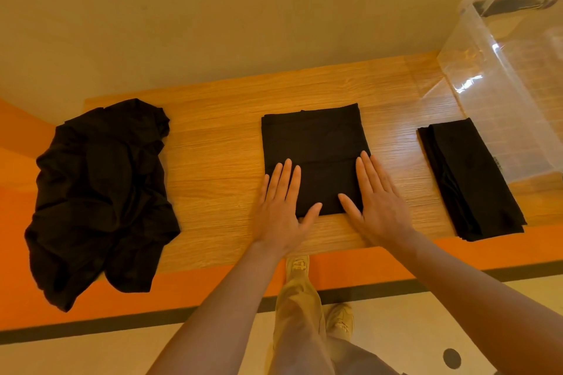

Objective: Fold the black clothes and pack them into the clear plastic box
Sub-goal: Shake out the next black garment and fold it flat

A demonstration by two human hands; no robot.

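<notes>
Head view: folding step; left hand [281, 210] and right hand [373, 202] flat, fingers straight, pressing folded black garment [313, 143]; next, probably lifting toward clear plastic box [499, 79].

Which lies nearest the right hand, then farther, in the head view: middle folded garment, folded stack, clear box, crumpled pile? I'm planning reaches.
From the right hand:
1. Middle folded garment, under its fingers.
2. Folded stack, right.
3. Clear box, far right.
4. Crumpled pile, far left.

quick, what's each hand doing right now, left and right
Left hand: open, flat fingers pressing the folded black garment.
Right hand: open, flat on the same garment's right edge, holding nothing.
</notes>
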